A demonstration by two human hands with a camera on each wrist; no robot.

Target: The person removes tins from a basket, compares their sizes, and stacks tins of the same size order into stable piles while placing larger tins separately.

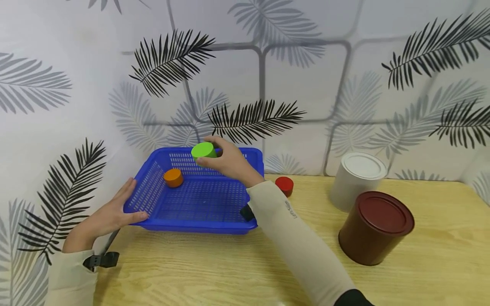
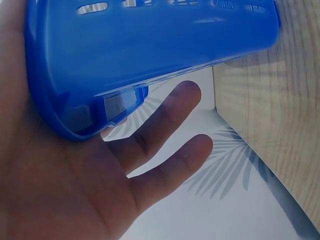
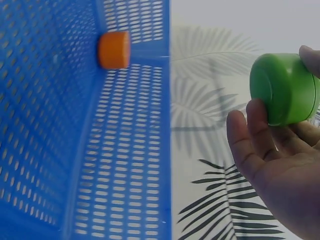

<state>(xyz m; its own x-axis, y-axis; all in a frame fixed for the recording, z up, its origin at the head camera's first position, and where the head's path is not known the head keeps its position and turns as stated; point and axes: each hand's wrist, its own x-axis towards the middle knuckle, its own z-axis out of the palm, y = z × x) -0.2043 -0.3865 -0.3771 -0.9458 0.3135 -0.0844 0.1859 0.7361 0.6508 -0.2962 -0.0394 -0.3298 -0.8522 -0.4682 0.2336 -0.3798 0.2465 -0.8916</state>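
1. Blue plastic basket [image 1: 199, 224] is standing on the table [image 1: 199, 272], its front left corner bearing against the left hand [image 1: 104, 219]; this contact is apparently steadying it.
2. Left fingers in view are spreading fairly straight, with the thumb lying over the rim; others are hiding behind the plastic.
3. Right hand [image 1: 231, 161] is gripping a green cylinder [image 1: 203, 151], raised near the basket's far wall; whether it is clearing the far rim cannot be told.
4. Thumb and fingers are bracing opposite sides of the cylinder, presumably because its smooth round wall is needing opposed pressure; one fingertip is standing free.
5. Orange cylinder [image 1: 173, 177] is resting inside, toward the far left corner, likely settled there without support.
6. Red cylinder [image 1: 284, 186] is sitting outside, right of the basket.
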